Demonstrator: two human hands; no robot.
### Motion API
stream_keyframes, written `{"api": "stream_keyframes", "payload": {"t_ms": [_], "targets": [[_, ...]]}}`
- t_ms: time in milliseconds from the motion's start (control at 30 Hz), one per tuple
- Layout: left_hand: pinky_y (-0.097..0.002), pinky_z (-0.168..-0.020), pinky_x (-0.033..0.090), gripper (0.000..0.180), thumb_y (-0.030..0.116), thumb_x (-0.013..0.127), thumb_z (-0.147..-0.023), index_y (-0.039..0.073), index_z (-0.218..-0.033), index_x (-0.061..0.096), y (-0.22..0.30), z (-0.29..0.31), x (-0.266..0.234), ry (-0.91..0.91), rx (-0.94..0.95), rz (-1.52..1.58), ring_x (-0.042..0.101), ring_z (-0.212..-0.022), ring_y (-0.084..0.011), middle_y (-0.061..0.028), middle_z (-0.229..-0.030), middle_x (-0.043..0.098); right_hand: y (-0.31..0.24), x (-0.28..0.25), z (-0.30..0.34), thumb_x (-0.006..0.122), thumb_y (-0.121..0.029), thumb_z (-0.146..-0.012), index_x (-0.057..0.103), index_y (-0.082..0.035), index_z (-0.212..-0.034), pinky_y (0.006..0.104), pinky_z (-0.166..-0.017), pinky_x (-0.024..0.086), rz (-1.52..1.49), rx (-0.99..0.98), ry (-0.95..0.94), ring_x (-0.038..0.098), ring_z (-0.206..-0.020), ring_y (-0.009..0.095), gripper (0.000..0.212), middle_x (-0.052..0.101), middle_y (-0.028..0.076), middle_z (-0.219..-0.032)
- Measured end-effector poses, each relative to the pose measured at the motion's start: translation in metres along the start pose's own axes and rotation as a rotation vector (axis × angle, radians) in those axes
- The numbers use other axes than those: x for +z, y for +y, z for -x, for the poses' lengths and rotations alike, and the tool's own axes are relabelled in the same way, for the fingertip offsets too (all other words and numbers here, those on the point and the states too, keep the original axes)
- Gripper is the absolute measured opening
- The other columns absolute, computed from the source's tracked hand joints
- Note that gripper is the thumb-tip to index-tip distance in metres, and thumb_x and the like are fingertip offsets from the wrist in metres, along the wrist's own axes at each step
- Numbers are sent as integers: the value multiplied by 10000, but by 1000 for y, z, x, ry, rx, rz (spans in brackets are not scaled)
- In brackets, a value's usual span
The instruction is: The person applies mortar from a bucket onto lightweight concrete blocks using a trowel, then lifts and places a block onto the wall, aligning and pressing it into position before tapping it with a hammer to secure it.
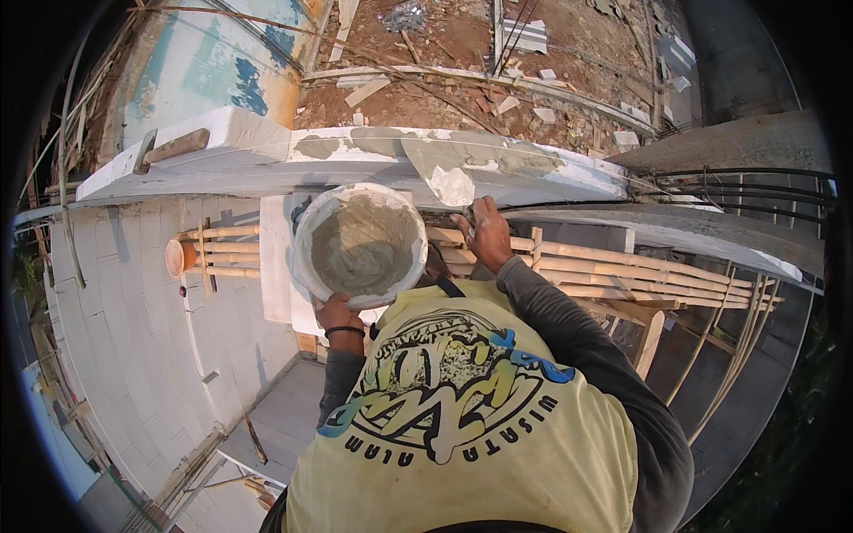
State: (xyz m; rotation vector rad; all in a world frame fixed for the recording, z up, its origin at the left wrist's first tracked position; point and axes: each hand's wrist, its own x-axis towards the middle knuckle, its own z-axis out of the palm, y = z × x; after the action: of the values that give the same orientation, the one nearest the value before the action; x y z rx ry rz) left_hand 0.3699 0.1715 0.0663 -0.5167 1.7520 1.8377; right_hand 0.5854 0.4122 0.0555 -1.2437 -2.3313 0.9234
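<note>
My left hand [338, 316] grips the near left rim of a round, mortar-smeared bucket [305, 253], tilted up against the front of my shirt. Wet grey mortar [364, 244] coats its inside and pools at the bottom. Fingers closed, my right hand [488, 234] holds a trowel [451, 187] by its handle, just right of the bucket. The trowel's bright blade lies against the top of a white block wall [586, 175]. Patches of grey mortar [524, 158] are spread along that top on both sides of the blade.
A taut string [342, 135] runs along the wall top. Below me stands a bamboo scaffold [613, 271]. Left is a white block wall [133, 293]; at the far left, a piece of wood [178, 147] rests on a block. Beyond lie red soil and rubble [462, 89]. Steel bars [764, 191] protrude at right.
</note>
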Motion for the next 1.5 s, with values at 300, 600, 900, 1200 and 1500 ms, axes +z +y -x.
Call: {"api": "stream_keyframes", "payload": {"t_ms": [300, 600, 900, 1200, 1500], "targets": [[-611, -761, 573, 788, -145, 456, -659, 103, -1402, 367, -8, 16, -5, 89, -40, 89, 583, -979, -393, -164, -1160, 505, 44, -97, 33, 554, -312, -979, 604, 51, -979, 392, -589, 514, -598, 473, -166, 624, -653, 227, 367, 594, 136, -733], [-572, -751, 577, 792, -149, 453, -640, 99, -1390, 395, -25, 26, 9, 67, -47, 108, 600, -990, -385, -156, -1185, 528, 77, -165, 35, 531, -327, -989, 616, 55, -936, 315, -473, 494, -1010, 751, -188, 580, -557, 161, 395, 580, 76, -732], [-654, -785, 551, 767, -165, 439, -653, 112, -1368, 408, -38, 56, 36, 68, -25, 115, 581, -997, -411, -159, -1174, 507, 71, -183, 8, 512, -279, -996, 606, 57, -876, 325, -407, 483, -1031, 793, -347, 562, -493, 176, 369, 565, 81, -678], [-591, -722, 577, 708, -152, 454, -649, 92, -1313, 432, -59, 84, 47, 99, -12, 185, 583, -903, -357, -131, -1084, 510, 102, -200, 14, 475, -273, -1010, 596, 62, -974, 323, -427, 498, -1150, 851, -346, 555, -531, 168, 358, 537, 65, -719], [-493, -677, 596, 756, -166, 453, -643, 77, -1358, 415, -61, 92, 41, 140, -42, 118, 604, -883, -330, -130, -1100, 535, 86, -189, 26, 488, -308, -1010, 613, 48, -963, 312, -437, 491, -1018, 771, -488, 566, -526, 152, 380, 567, 53, -716]]}}
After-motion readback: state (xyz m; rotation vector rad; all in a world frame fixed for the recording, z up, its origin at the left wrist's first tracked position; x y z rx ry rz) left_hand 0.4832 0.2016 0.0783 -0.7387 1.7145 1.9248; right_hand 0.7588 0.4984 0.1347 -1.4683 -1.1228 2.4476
